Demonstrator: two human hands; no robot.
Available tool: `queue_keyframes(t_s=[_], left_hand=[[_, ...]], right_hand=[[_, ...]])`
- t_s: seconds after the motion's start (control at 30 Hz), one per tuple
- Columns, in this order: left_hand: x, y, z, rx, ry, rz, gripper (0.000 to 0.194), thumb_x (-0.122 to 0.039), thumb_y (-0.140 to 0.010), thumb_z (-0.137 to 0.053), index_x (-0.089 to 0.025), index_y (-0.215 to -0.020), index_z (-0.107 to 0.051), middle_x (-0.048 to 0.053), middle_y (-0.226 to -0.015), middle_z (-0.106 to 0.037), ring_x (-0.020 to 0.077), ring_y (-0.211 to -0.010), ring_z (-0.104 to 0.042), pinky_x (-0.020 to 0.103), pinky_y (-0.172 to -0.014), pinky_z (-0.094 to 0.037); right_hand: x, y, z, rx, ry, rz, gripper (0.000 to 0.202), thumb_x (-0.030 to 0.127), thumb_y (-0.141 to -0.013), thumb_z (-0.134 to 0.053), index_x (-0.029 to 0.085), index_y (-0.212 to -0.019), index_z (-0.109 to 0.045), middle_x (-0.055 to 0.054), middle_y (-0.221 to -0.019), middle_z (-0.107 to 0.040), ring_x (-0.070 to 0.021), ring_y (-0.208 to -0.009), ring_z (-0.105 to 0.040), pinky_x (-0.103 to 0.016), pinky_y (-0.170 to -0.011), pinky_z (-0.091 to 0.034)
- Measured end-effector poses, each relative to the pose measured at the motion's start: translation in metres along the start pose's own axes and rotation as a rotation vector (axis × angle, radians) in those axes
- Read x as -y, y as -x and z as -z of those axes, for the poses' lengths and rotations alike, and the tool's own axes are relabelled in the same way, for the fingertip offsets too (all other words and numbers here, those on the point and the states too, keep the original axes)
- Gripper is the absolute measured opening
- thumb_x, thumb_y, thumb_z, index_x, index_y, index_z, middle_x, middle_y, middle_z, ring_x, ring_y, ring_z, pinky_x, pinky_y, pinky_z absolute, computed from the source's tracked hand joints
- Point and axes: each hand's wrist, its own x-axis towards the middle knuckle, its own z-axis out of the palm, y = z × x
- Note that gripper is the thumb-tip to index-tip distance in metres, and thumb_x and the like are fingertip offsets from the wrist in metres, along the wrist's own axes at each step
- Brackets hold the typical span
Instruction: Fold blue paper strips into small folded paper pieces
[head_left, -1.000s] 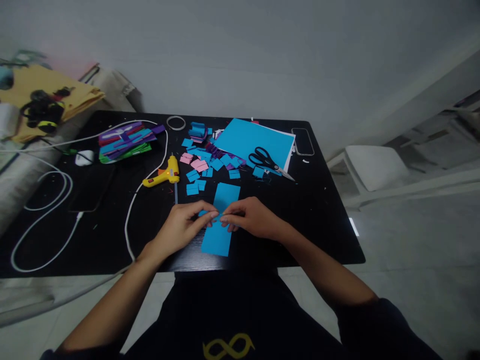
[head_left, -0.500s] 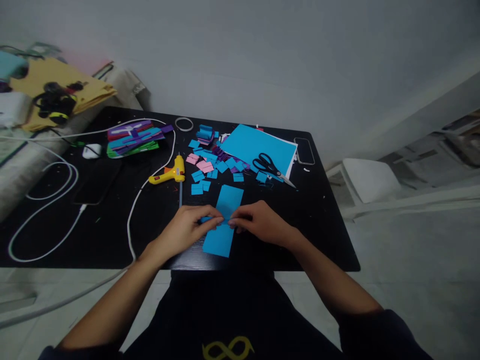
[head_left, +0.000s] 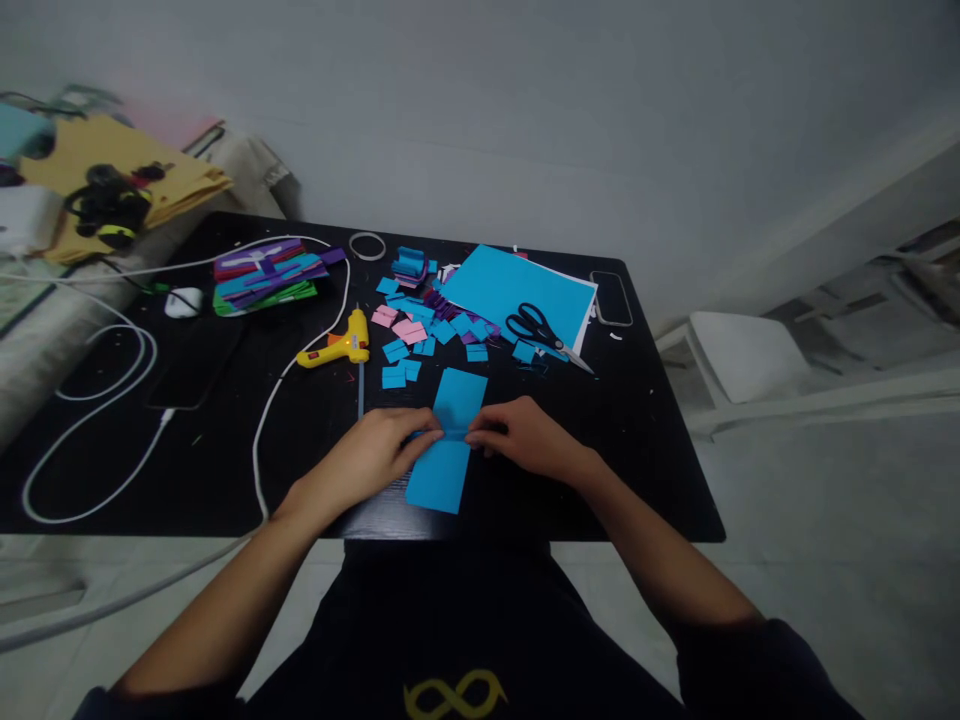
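Observation:
A blue paper rectangle (head_left: 439, 478) lies at a slant near the front edge of the black table. Across its middle runs a narrow blue paper strip (head_left: 454, 434). The thumb and fingers of my left hand (head_left: 379, 445) are pinched at the strip's left side. My right hand (head_left: 529, 437) pinches at the right side, its fingertips by the rectangle's edge. Both ends of the strip are largely hidden by my fingers. Whether the strip is stuck to the rectangle I cannot tell.
Beyond my hands lie small blue and pink paper pieces (head_left: 409, 331). Black-handled scissors (head_left: 534, 328) rest on blue sheets (head_left: 517, 285). A yellow glue gun (head_left: 341, 343), its white cable (head_left: 259, 440), bundled coloured paper strips (head_left: 270, 278) and a phone (head_left: 611, 299) are around them.
My fingertips have moved slightly apart along the strip, showing more of it between them. The blue rectangle stays in nearly the same place.

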Motion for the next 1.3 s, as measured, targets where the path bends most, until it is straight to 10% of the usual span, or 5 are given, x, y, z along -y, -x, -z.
queue_keyframes(t_s=[0.43, 0.83, 1.3], left_hand=[[0.044, -0.026, -0.015, -0.041, -0.077, 0.152, 0.011, -0.029, -0.097, -0.064, -0.022, -0.099, -0.073, 0.001, -0.09, -0.074, 0.0194, -0.082, -0.069, 0.032, -0.078, -0.052], [0.039, -0.01, -0.043, -0.154, -0.392, -0.138, 0.03, -0.017, -0.101, -0.053, -0.02, -0.125, -0.072, 0.011, -0.115, -0.072, 0.0276, -0.103, -0.065, 0.044, -0.087, -0.053], [0.031, -0.012, -0.047, -0.159, -0.448, -0.169, 0.027, -0.026, -0.106, -0.05, -0.015, -0.116, -0.073, 0.012, -0.109, -0.074, 0.0263, -0.097, -0.066, 0.042, -0.084, -0.052]], right_hand=[[-0.05, -0.019, -0.027, -0.279, 0.519, 0.303, 0.019, 0.011, -0.1, -0.062, 0.014, -0.11, -0.077, -0.012, -0.11, -0.076, -0.0249, -0.102, -0.064, -0.04, -0.09, -0.051], [-0.054, -0.008, -0.039, -0.291, 0.665, 0.415, 0.023, 0.006, -0.102, -0.054, 0.011, -0.11, -0.075, -0.014, -0.116, -0.076, -0.0252, -0.103, -0.064, -0.04, -0.088, -0.054], [-0.047, -0.008, -0.038, -0.255, 0.64, 0.421, 0.023, 0.015, -0.103, -0.055, 0.008, -0.097, -0.076, -0.018, -0.108, -0.072, -0.0259, -0.099, -0.062, -0.042, -0.089, -0.054]])
